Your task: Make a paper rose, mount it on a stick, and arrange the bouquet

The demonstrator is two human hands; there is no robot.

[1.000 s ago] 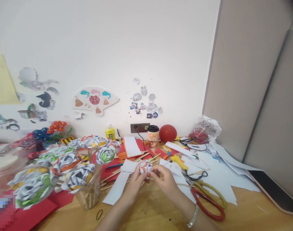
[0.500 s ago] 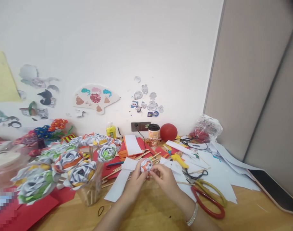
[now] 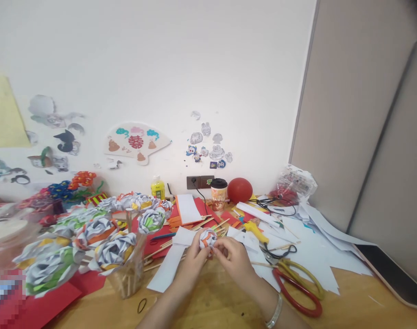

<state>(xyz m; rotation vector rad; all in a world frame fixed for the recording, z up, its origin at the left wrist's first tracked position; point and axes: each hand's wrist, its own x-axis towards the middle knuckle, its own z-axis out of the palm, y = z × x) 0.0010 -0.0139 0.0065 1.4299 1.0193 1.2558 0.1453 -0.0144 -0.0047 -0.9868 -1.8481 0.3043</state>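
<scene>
A small white-and-orange paper flower is held up between my two hands over the middle of the table. My left hand is closed around its left side, thumb near the bottom. The fingers of my right hand pinch at the flower's lower right edge; whether a stick lies under it is hidden. Finished-looking paper flowers in white, green, orange and yellow stand on sticks in a clear cup to the left. White paper strips lie just left of my left hand.
Scissors with red and yellow handles lie right of my right forearm. A yellow glue gun, wooden sticks, a lidded paper cup, a red balloon and a glue bottle sit behind. White sheets and a tablet-like device are at right.
The view has shifted very slightly. Both hands stay on the paper flower, with only small movement of the right fingers at its edge.
</scene>
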